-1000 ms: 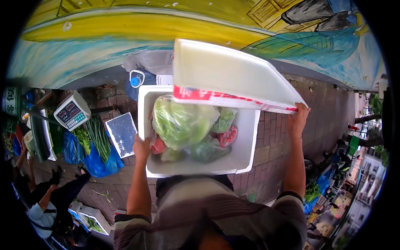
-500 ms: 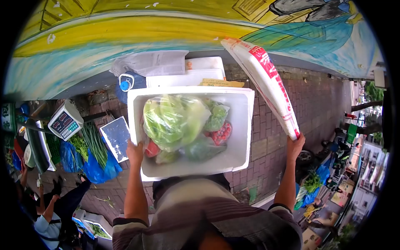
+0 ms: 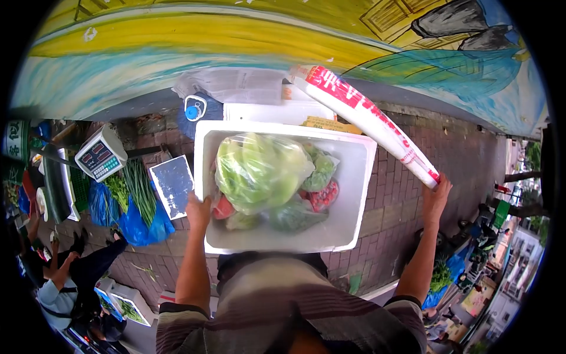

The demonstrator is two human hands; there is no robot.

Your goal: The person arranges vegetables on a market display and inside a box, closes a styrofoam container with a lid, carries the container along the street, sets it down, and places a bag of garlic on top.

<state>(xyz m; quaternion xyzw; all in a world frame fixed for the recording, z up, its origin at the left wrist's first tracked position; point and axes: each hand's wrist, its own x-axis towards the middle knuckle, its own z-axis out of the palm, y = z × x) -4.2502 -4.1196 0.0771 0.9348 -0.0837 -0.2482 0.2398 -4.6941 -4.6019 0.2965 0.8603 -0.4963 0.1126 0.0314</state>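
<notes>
In front of my body a white foam box [image 3: 364, 189] stands with its top uncovered. Inside it, a clear bag of leafy green vegetables [image 3: 254, 171] lies on the left, with a small bag of red produce [image 3: 324, 196] and a bag of greens [image 3: 295, 215] beside it. My left hand [image 3: 198, 207] grips the box's left wall, fingers partly hidden by the rim. Out to the right, my right hand [image 3: 437, 192] is closed on the near end of a white foam lid [image 3: 377, 121] with red-printed tape, held tilted on edge, its far end near the wall.
Behind the box are another white foam box [image 3: 247, 112] and a blue-capped bottle [image 3: 192, 112]. To the left stand a digital scale [image 3: 100, 154], a dark board [image 3: 171, 186] and greens in blue bags [image 3: 141, 221]. A painted wall [image 3: 177, 53] runs along the far side; people sit at lower left.
The far end of the foam lid has swung left, toward the box's back right corner, and its printed side shows more. My left hand stays on the box; the view has shifted slightly.
</notes>
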